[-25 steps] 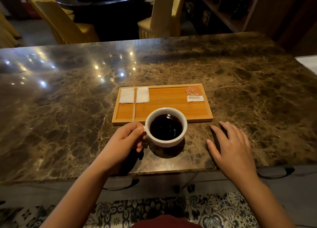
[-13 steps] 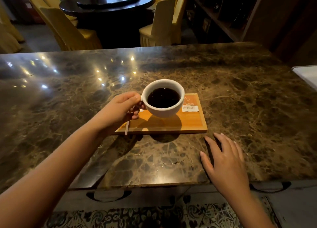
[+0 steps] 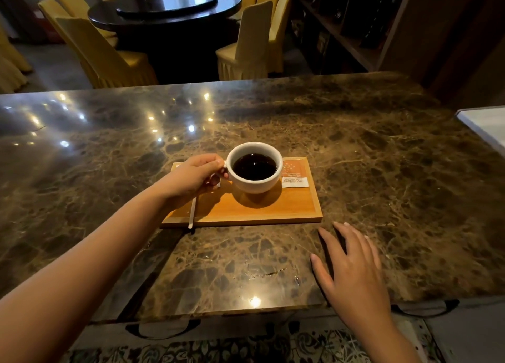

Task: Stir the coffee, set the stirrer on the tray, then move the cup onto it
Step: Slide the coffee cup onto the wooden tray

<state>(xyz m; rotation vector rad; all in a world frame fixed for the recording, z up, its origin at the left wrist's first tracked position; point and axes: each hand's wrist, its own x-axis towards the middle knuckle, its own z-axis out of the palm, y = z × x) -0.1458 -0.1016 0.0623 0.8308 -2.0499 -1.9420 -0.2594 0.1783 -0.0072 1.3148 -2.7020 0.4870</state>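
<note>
A white cup (image 3: 255, 183) full of black coffee is over the middle of the wooden tray (image 3: 273, 212), just above it or touching it; I cannot tell which. My left hand (image 3: 195, 178) pinches the cup's handle from the left. A thin white stirrer (image 3: 192, 212) lies along the tray's left part, its near end poking past the front rim, its far end hidden under my left hand. My right hand (image 3: 352, 267) rests flat on the marble table (image 3: 382, 157), fingers spread, to the right of the tray's front corner.
An orange and white sugar sachet (image 3: 295, 174) lies at the tray's back right corner. A few small drops (image 3: 269, 274) sit on the marble near the front edge. A round dark table (image 3: 164, 5) and yellow chairs (image 3: 246, 43) stand beyond.
My left hand has lifted the cup from the marble in front of the tray and carried it over the tray, then lowered it towards the tray. My right hand has stayed flat on the table.
</note>
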